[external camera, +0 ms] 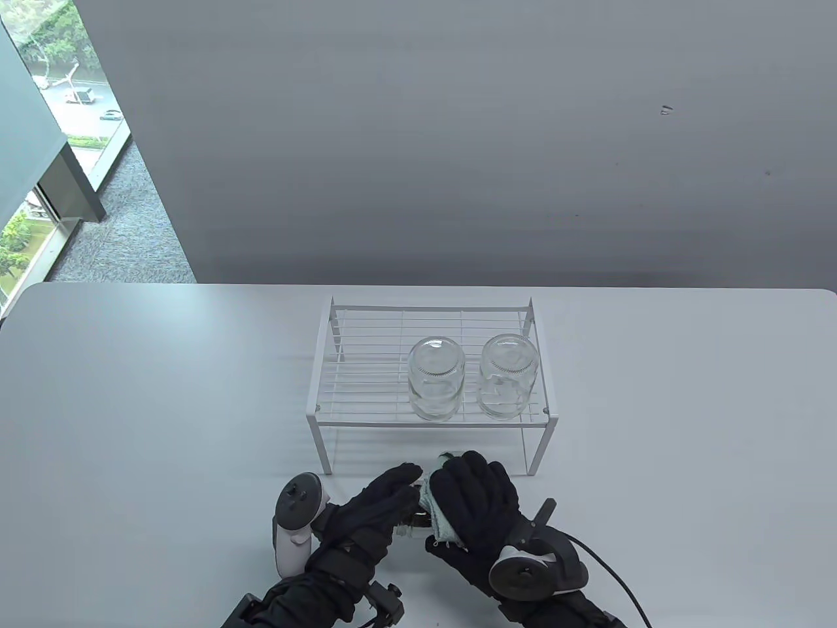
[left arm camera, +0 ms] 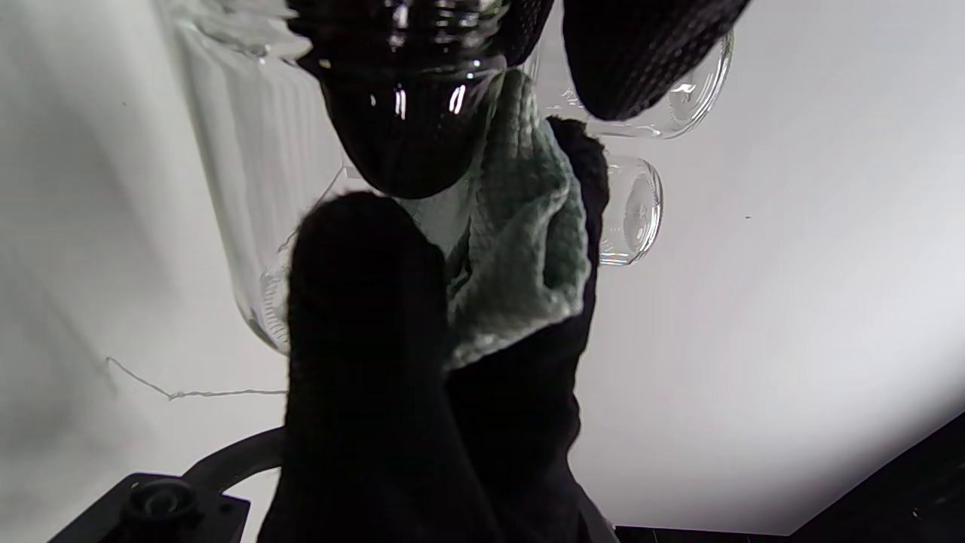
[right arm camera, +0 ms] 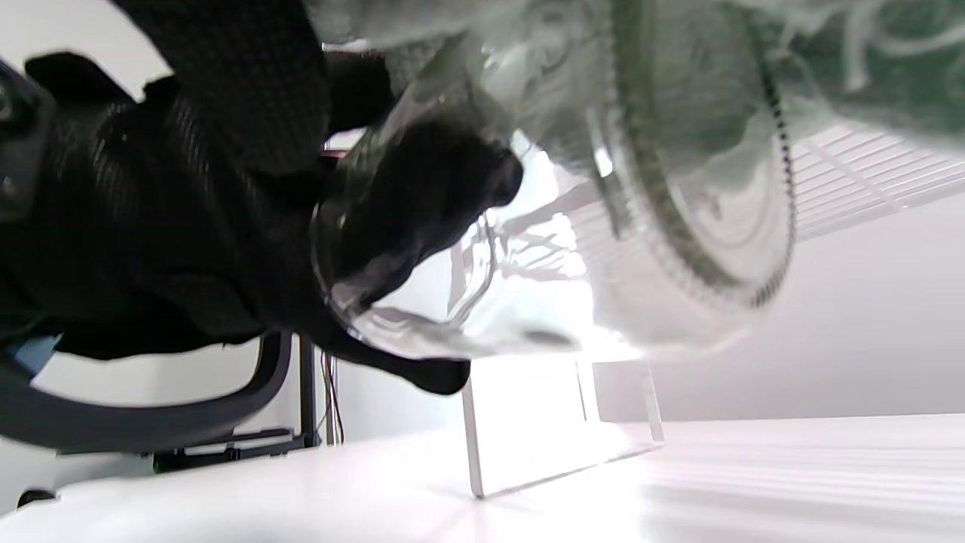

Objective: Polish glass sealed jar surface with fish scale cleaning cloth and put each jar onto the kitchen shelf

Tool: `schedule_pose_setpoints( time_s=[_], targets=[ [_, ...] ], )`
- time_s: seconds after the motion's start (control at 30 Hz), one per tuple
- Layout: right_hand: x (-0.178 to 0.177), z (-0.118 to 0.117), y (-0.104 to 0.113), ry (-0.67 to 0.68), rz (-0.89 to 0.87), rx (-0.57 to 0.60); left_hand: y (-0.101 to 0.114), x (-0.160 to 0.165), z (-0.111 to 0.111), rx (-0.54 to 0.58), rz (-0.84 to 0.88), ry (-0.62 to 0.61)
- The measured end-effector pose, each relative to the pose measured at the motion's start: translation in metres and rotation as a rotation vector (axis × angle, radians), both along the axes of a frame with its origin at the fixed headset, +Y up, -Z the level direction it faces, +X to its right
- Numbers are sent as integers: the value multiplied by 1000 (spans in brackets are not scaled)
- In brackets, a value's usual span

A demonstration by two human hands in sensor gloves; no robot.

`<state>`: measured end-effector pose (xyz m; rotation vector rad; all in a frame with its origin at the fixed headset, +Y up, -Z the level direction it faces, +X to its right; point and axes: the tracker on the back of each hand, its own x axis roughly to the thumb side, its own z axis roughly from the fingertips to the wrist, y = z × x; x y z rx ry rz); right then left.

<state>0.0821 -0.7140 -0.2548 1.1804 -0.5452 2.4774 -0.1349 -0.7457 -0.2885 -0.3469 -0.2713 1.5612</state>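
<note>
Low in the table view, both gloved hands hold a third glass jar [external camera: 413,520] between them, just in front of the shelf. My left hand [external camera: 386,500] grips the jar from the left. My right hand [external camera: 471,494] curls over it and presses the pale green fish scale cloth [external camera: 437,517] against the glass. The hands hide most of the jar. In the left wrist view the jar [left arm camera: 249,188] fills the top left with the cloth [left arm camera: 520,249] wrapped against it. The right wrist view shows the cloth [right arm camera: 678,60] over the jar [right arm camera: 678,226] and the left hand [right arm camera: 226,188].
A white wire kitchen shelf [external camera: 366,366] stands mid-table. Two clear glass jars, one in the middle [external camera: 436,379] and one at the right [external camera: 509,376], stand upside down on its right half; its left half is bare. A cable [external camera: 614,575] trails from my right wrist.
</note>
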Motion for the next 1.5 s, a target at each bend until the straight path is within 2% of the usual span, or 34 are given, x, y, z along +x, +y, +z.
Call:
schedule_pose_setpoints(
  time_s=[0.17,0.33,0.5,0.7,0.87,1.1,1.2,1.33,1.37,1.5],
  targets=[
    [-8,6,1,32,95,29,3,1,1,44,-58,40],
    [6,2,6,85,-104,-27,4,-1,1,70,-61,48],
    [20,-1,11,28,-200,-8,5,0,1,118,-97,57],
    [4,-3,0,-11,-68,-52,7,9,7,154,-92,-17],
    [11,-8,3,-9,-91,-31,1,6,5,68,36,-37],
    [26,-15,-1,-39,-122,-92,-2,-6,1,74,55,61],
    [16,-10,0,2,-67,-37,-2,-5,1,71,56,60],
    [2,-4,-1,32,35,9,3,4,5,166,-38,22],
    [2,-4,-1,35,13,-12,5,8,7,210,-75,-6],
    [15,-15,-9,50,-238,-288,13,13,11,281,-119,-60]
  ],
)
